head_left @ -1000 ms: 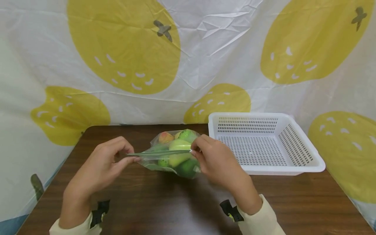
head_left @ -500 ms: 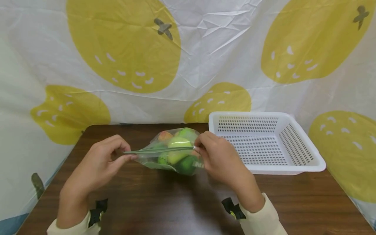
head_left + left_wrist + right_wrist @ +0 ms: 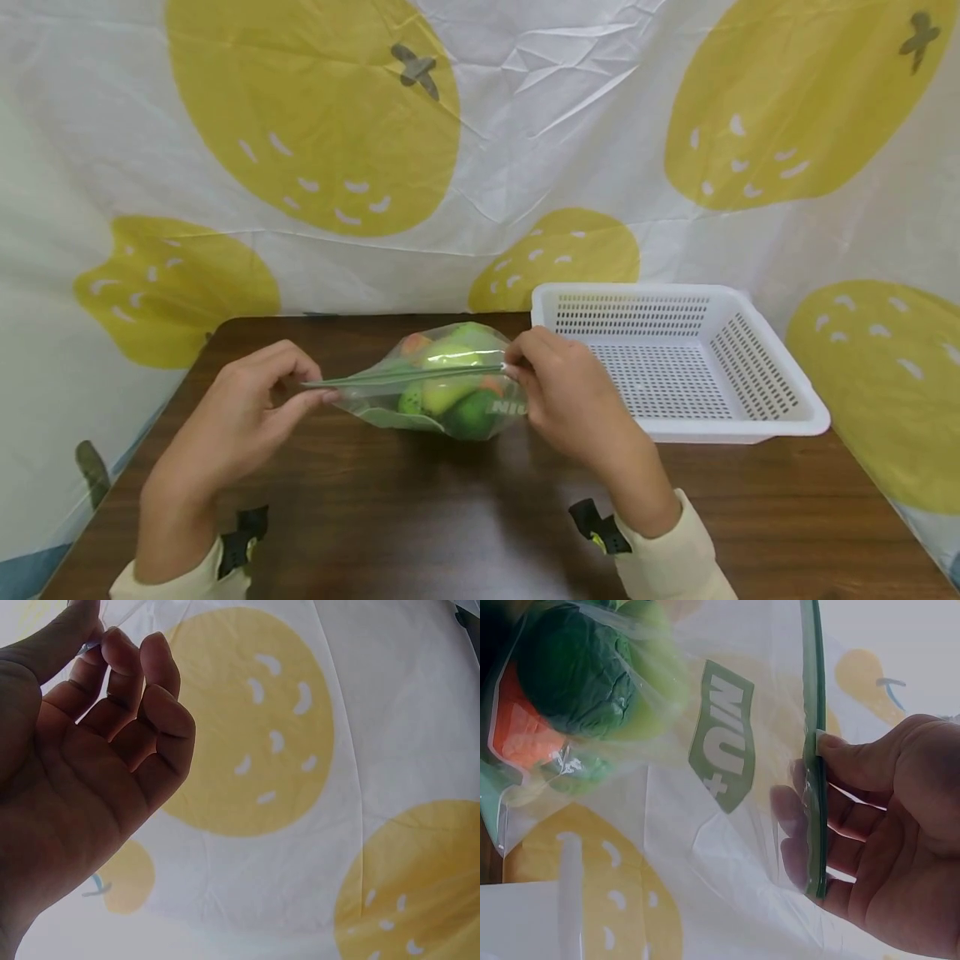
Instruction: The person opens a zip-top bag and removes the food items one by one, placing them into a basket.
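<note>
Between both hands a clear zip bag (image 3: 378, 404) hangs over the table, its green zip strip (image 3: 420, 375) drawn out nearly straight. Inside lie several fruit- or vegetable-like pieces (image 3: 450, 392), green, yellow-green and orange. My left hand (image 3: 232, 425) pinches the strip's left end between thumb and index finger; in the left wrist view its other fingers are loosely curled. The strip's right end is pinched by my right hand (image 3: 573, 404). In the right wrist view, that hand's thumb (image 3: 855, 761) lies on the near side of the strip, with fingers showing through the plastic behind.
A white perforated basket (image 3: 660, 429) stands at the back right of the dark wooden table (image 3: 480, 533), close to the right hand. Behind the table hangs a white cloth (image 3: 510, 150) printed with yellow fruit.
The hands have moved slightly apart and a little upward, stretching the strip wider. The bag has risen a little with them, and more of its printed lettering shows beside the right hand.
</note>
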